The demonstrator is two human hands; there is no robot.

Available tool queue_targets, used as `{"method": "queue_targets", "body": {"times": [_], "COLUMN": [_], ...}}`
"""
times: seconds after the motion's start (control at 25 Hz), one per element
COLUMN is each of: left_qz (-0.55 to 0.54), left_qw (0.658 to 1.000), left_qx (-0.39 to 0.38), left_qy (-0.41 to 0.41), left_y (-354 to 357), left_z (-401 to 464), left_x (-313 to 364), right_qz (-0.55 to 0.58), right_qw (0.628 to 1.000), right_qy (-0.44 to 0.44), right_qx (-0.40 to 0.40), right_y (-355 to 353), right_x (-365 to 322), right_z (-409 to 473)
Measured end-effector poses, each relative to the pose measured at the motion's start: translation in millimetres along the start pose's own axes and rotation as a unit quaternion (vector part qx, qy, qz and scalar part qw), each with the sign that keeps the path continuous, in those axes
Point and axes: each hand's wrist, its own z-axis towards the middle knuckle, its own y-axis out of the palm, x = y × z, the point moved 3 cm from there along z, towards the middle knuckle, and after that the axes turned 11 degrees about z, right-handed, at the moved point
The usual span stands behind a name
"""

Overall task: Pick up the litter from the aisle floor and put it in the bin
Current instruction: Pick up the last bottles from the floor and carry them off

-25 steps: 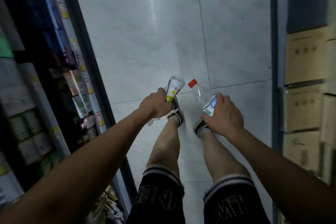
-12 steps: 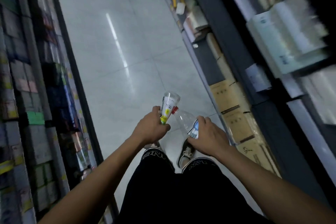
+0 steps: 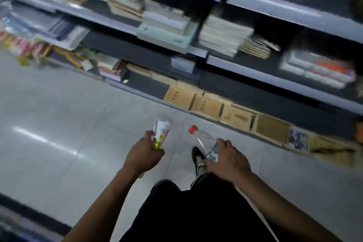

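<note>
Under me runs a pale grey glossy tiled floor (image 3: 64, 116), its thin grout lines crossing and a long white streak of ceiling light lying across the tiles to my left. Ahead and to my right stands a dark grey metal shelving unit with light grey shelf edges (image 3: 290, 12), blurred, stacked with piles of pale paper and notebooks (image 3: 224, 35). Along its bottom level a row of brown cardboard boxes (image 3: 208, 105) sits just beside the floor's edge.

Shelf goods (image 3: 224, 33) are blurred, perhaps stacked paper; labels unreadable.
</note>
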Motion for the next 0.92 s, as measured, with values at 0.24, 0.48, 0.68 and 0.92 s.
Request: {"method": "queue_targets", "body": {"times": [0.24, 0.48, 0.68, 0.92], "left_qz": [0.086, 0.25, 0.37, 0.456], "left_qw": [0.988, 0.926, 0.846, 0.737], "left_qx": [-0.077, -0.159, -0.173, -0.205], "left_qy": [0.102, 0.233, 0.341, 0.455], "left_y": [42.5, 119.0, 199.9, 287.1], "left_z": [-24.4, -66.2, -121.8, -177.1], "left_x": [26.6, 124.6, 229.2, 318.7], "right_qz": [0.121, 0.267, 0.371, 0.423], "right_qw": [0.964, 0.859, 0.758, 0.665], "right_qy": [0.211, 0.384, 0.485, 0.558], "right_qx": [0.109, 0.209, 0.23, 0.259], "right_y": [38.6, 87.9, 141.4, 174.0], "right_x": [88.4, 179.2, 240.4, 268.8], "right_z": [-140.0, -268.2, -359.4, -429.2]}}
